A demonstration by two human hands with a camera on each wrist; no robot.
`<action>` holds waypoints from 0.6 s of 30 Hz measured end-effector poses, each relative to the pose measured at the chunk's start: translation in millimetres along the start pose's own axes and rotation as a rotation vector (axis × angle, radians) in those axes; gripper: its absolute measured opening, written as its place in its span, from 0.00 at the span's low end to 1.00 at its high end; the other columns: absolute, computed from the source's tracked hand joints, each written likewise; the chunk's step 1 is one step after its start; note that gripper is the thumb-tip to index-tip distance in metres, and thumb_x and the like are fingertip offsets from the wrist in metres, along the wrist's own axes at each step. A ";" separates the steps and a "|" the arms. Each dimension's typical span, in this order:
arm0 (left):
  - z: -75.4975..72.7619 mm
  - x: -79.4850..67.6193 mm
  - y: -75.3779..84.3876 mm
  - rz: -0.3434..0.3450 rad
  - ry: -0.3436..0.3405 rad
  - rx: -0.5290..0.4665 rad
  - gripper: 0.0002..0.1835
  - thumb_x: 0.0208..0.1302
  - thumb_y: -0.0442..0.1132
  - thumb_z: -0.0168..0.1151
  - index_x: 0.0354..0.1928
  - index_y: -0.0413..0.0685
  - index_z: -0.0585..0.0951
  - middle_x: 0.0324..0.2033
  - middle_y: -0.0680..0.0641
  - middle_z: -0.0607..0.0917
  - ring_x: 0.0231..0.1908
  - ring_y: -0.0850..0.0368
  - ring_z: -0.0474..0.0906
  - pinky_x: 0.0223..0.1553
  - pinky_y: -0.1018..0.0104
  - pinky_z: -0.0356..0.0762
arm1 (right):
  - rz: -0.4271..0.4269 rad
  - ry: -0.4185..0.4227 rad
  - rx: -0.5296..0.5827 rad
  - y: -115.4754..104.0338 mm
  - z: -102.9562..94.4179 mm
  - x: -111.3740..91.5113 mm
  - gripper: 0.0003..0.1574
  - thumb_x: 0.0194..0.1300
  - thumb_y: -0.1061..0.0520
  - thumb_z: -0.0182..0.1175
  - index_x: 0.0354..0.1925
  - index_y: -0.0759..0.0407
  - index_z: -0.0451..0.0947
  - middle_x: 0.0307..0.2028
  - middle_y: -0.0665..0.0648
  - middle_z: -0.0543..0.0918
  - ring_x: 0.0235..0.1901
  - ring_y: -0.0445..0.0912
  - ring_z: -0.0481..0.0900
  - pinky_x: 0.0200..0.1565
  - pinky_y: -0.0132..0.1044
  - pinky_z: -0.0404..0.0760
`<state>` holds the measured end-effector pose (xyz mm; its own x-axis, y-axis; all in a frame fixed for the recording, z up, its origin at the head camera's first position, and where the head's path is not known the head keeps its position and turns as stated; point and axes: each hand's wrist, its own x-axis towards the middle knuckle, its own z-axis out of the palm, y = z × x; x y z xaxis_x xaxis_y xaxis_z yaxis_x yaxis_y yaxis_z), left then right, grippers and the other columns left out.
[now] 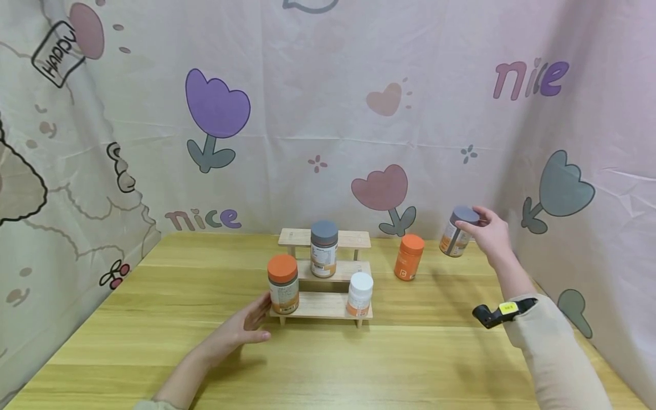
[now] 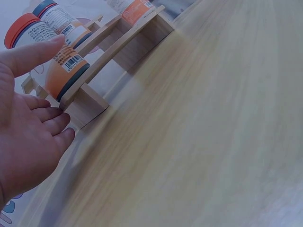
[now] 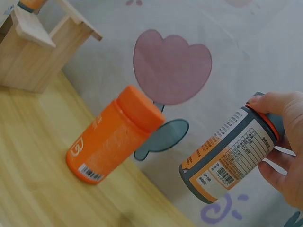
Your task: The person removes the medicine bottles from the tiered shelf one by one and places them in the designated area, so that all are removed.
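Note:
My right hand (image 1: 489,233) grips a grey-lidded bottle (image 1: 456,236) by its lid; in the right wrist view the bottle (image 3: 232,156) hangs tilted, its barcode label showing. Left of it on the table stands an orange bottle (image 1: 409,259). My left hand (image 1: 236,333), fingers extended and thumb apart, is at the left end of a wooden tiered rack (image 1: 320,307), beside an orange-lidded bottle (image 1: 283,285) on the bottom step. A grey-lidded bottle (image 1: 324,250) stands on the middle step. At the bottom step's right end is a small white-lidded bottle (image 1: 360,296).
The light wood table (image 1: 400,364) stretches around the rack. Behind and at both sides hangs a pale cloth (image 1: 307,114) printed with flowers and words. A black strap device (image 1: 504,310) with a yellow label is on my right wrist.

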<state>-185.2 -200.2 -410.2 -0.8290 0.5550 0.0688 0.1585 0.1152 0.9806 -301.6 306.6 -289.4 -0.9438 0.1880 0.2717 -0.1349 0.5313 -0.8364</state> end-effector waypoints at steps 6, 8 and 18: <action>-0.1 -0.8 -0.5 0.002 -0.001 0.001 0.47 0.61 0.35 0.57 0.68 0.29 0.34 0.68 0.30 0.36 0.67 0.34 0.34 0.65 0.49 0.37 | 0.021 0.000 -0.003 19.6 4.0 -4.2 0.48 0.62 0.45 0.59 0.70 0.66 0.50 0.63 0.74 0.62 0.61 0.65 0.61 0.60 0.59 0.63; -0.5 -0.9 -1.0 0.000 0.003 0.003 0.47 0.61 0.35 0.57 0.69 0.29 0.35 0.68 0.30 0.37 0.67 0.35 0.34 0.65 0.49 0.37 | 0.032 0.002 0.002 25.5 6.3 -5.5 0.48 0.62 0.46 0.59 0.69 0.66 0.51 0.62 0.74 0.62 0.61 0.64 0.62 0.60 0.59 0.64; -0.1 -0.3 -1.3 0.008 0.002 0.000 0.47 0.61 0.35 0.57 0.69 0.30 0.35 0.68 0.31 0.37 0.68 0.35 0.34 0.65 0.49 0.37 | 0.085 -0.004 0.010 50.3 15.6 -13.9 0.48 0.61 0.47 0.60 0.69 0.66 0.51 0.62 0.74 0.62 0.60 0.63 0.62 0.60 0.56 0.65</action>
<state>-185.2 -200.7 -411.5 -0.8289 0.5541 0.0770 0.1653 0.1110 0.9800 -300.0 317.8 -342.6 -0.9533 0.2288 0.1974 -0.0570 0.5054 -0.8610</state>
